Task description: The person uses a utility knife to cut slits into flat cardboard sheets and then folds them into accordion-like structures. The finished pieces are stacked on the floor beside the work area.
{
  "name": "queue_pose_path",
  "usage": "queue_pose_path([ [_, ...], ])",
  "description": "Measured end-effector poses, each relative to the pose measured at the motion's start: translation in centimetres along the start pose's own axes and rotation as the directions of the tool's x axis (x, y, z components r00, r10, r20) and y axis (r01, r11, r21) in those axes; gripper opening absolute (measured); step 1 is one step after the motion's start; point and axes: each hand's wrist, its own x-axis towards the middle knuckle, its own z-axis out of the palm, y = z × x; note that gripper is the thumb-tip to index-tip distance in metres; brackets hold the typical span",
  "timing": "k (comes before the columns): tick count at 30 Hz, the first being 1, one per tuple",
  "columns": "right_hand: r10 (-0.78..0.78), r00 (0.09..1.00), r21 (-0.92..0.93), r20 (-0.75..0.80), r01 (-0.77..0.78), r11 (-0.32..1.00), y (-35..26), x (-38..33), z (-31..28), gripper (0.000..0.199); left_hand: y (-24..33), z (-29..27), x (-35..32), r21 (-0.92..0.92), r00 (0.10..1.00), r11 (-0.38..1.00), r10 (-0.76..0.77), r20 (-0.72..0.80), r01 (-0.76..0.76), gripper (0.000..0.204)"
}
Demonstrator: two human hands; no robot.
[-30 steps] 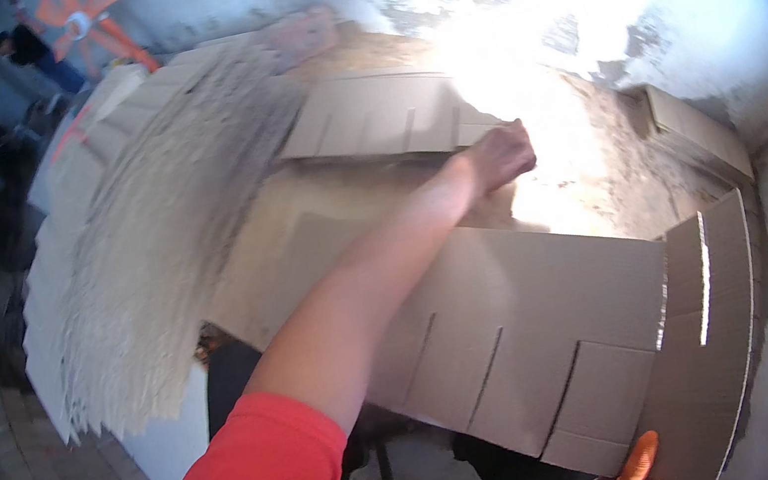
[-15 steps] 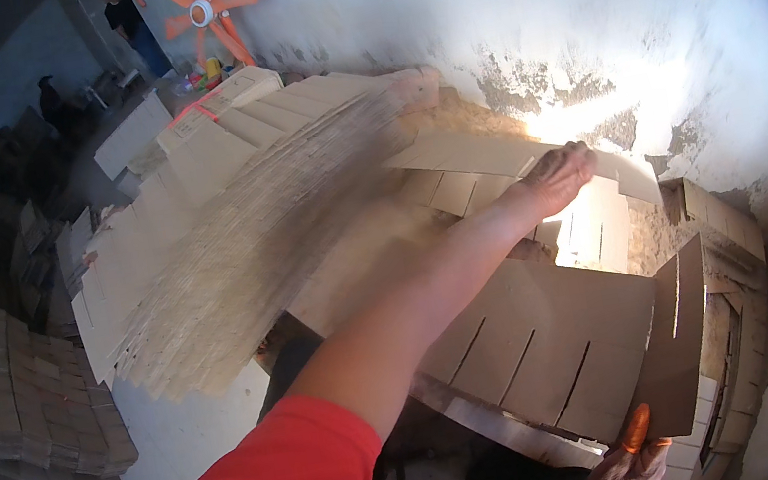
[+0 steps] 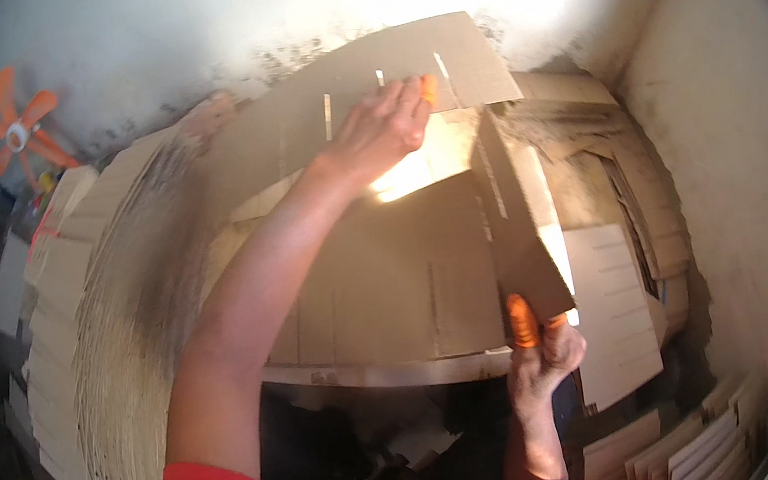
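My left hand (image 3: 391, 123) reaches to the far side with curled fingers, an orange cover on one fingertip. It grips the lower edge of a wide brown cardboard sheet (image 3: 298, 108) with several slits. My right hand (image 3: 545, 355), orange covers on its thumb and a finger, pinches the near end of a narrow slit cardboard strip (image 3: 513, 219). The strip stands tilted, running away from me. To its left a larger slotted cardboard sheet (image 3: 379, 271) lies over the work surface. The fingers behind the strip are partly hidden.
A long fanned stack of cardboard sheets (image 3: 114, 313) lies at the left. More slotted sheets (image 3: 610, 305) lie right of my right hand, with several upright pieces (image 3: 707, 440) at the lower right. An orange fan (image 3: 20, 132) stands at the far left, and a stained wall (image 3: 317, 9) rises behind.
The view has swung to the right. My left hand now has the wide slotted sheet raised at the far side. My right hand still holds the strip's near end.
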Motion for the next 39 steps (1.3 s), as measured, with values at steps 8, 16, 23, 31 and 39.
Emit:
queue_pose_path([
  [8,-0.033,0.999,-0.038,-0.001,0.033,0.999,-0.5,-0.1,-0.7,0.025,1.9,-0.7,1.1,-0.042,0.993,0.993,0.105,-0.053,-0.108,0.029],
  [16,-0.062,0.998,0.095,0.001,0.061,0.994,-1.4,1.1,0.2,0.021,2.4,-1.0,0.4,-0.165,0.99,0.982,0.069,-0.124,-0.089,0.021],
  [23,-0.067,0.995,-0.091,0.076,0.073,0.993,-0.7,0.9,-0.7,0.028,4.1,-3.7,-0.3,-0.216,0.938,0.93,0.245,-0.244,-0.299,0.015],
  [31,-0.106,0.994,-0.274,-0.023,0.095,0.957,-2.5,2.3,-0.1,0.069,9.8,-11.4,-0.4,-0.301,0.972,0.927,0.19,-0.141,-0.225,0.02],
  [39,-0.011,0.955,-0.456,0.295,0.151,0.877,-7.9,5.6,-0.7,0.049,11.3,-20.5,-3.1,-0.481,0.926,0.835,-0.083,0.369,0.267,0.067],
])
